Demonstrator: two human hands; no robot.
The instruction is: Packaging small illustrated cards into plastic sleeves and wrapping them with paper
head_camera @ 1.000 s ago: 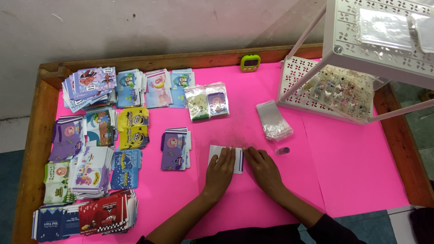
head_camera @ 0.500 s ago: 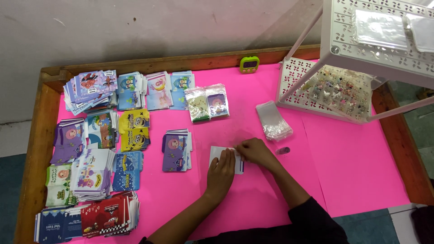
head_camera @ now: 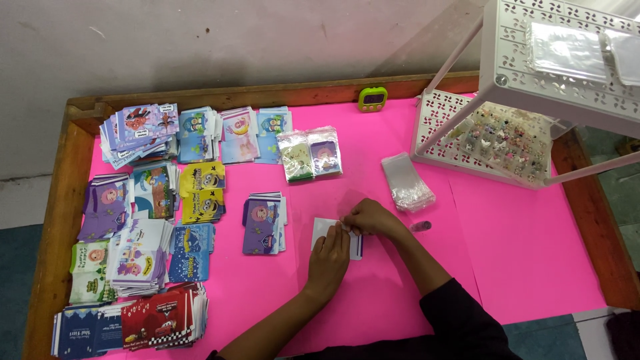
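Observation:
My left hand lies flat on a small white card on the pink table, pinning it down. My right hand has its fingers pinched together at the card's top right edge, just above the left fingertips. A purple stack of picture cards sits just left of the white card. A pile of clear plastic sleeves lies to the upper right of my right hand.
Many stacks of coloured picture cards fill the table's left side, and two bagged packs lie at centre back. A white perforated rack holding small trinkets stands at the right. A green timer rests on the wooden rim.
My right hand has slid left from beside the card onto its top right edge and closed its fingers there. My left hand has stayed pressed on the card.

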